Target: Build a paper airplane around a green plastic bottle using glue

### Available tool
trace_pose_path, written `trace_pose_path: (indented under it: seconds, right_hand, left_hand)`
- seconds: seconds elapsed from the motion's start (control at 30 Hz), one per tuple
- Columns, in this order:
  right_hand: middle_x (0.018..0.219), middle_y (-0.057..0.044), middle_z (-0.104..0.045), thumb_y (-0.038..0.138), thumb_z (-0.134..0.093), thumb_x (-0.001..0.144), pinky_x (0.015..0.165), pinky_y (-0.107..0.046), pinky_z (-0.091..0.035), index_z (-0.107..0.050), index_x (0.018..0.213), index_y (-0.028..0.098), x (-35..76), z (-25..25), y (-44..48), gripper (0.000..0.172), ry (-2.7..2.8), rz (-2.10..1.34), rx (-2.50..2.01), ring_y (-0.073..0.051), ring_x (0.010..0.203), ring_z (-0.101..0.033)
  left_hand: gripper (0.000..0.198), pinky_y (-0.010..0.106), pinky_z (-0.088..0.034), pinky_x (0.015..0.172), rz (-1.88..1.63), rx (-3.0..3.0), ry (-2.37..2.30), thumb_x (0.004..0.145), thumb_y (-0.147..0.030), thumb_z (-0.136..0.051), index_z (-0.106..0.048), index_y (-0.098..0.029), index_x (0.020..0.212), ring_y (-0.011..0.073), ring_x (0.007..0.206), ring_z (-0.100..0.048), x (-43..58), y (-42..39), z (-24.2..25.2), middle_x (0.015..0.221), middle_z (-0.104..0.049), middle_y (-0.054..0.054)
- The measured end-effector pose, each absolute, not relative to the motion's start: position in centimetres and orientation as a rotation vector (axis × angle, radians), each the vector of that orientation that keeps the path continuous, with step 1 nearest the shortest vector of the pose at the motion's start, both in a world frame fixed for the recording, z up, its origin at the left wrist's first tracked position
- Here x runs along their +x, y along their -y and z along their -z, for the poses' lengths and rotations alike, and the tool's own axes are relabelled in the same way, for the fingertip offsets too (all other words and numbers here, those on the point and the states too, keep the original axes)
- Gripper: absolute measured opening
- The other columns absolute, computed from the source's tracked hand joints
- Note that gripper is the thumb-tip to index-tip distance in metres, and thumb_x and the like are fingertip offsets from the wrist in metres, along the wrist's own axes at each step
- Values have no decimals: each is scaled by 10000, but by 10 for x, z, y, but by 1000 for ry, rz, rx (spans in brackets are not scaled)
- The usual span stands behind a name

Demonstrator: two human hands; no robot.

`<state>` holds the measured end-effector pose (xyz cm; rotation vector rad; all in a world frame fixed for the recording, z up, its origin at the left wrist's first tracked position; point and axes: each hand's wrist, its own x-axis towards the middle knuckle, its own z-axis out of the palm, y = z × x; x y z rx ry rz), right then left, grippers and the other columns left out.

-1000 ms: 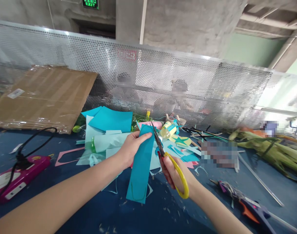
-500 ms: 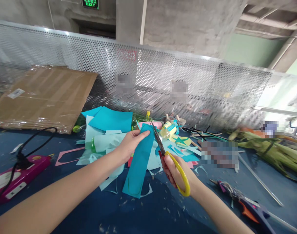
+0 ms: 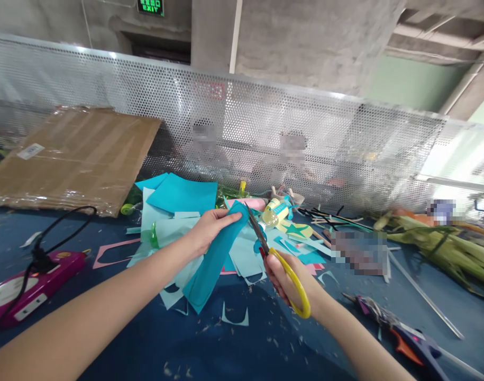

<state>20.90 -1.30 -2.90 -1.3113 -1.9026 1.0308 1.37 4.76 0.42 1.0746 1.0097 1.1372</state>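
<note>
My left hand (image 3: pixel 212 227) pinches the upper end of a long teal paper strip (image 3: pixel 216 264), thumb on top. The strip's top end is rounded, and its lower end hangs over the table edge of the paper pile. In my right hand (image 3: pixel 281 275) is a pair of scissors (image 3: pixel 291 278) with yellow handles, fingers wrapped in the loops. The dark blades point up and away, beside the strip's rounded end; whether they touch it I cannot tell. Beneath both hands lie light blue paper sheets (image 3: pixel 178 233) and a curved paper offcut (image 3: pixel 236 315).
A cardboard sheet (image 3: pixel 79 159) leans at the back left against a perforated metal screen (image 3: pixel 257 116). A magenta power strip (image 3: pixel 35 286) lies left, a glue gun (image 3: pixel 408 330) right. Behind my hands are a yellow-labelled bottle (image 3: pixel 275 211) and corn husks (image 3: pixel 432 238).
The teal strip has turned, its lower end swinging left, which uncovers more of a curved offcut on the table. My right hand and the scissors have barely moved.
</note>
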Motion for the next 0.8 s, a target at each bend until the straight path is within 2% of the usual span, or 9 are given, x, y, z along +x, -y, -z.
trace_pose_path:
  seconds: [0.17,0.3,0.63,0.8]
  right_hand:
    - [493,77,-352,768,-302,798,293,-214,-331,-394,727,219,208,31,15,561,1881,-1032,-1312,-73,321,-356]
    - [498,73,-360,727,-291,837,314,-200,-297,-359,699,222,209,35,15,528,1916,-983,-1291,-63,340,-341]
    - [595,60,-362,646,-277,895,371,-214,-296,-360,771,223,212,42,13,449,2006,-900,-1124,-76,420,-323]
    - [598,59,-364,638,-280,900,392,-226,-311,-366,788,223,212,40,13,438,2027,-897,-1090,-86,435,-338]
  left_hand:
    - [86,246,-477,560,-1104,1062,-982,755,-216,-714,-724,-157,694,104,471,-571,12,-48,-9,576,-680,18]
    - [96,242,-488,566,-1087,1068,-942,778,-197,-692,-731,-160,698,101,468,-577,11,-50,-8,573,-683,16]
    - [89,225,-472,544,-1072,1113,-921,719,-219,-752,-727,-168,651,87,448,-553,13,-49,-7,542,-664,-2]
    - [74,237,-494,586,-1071,1114,-905,691,-222,-772,-733,-163,669,104,515,-597,14,-48,-7,623,-707,17]
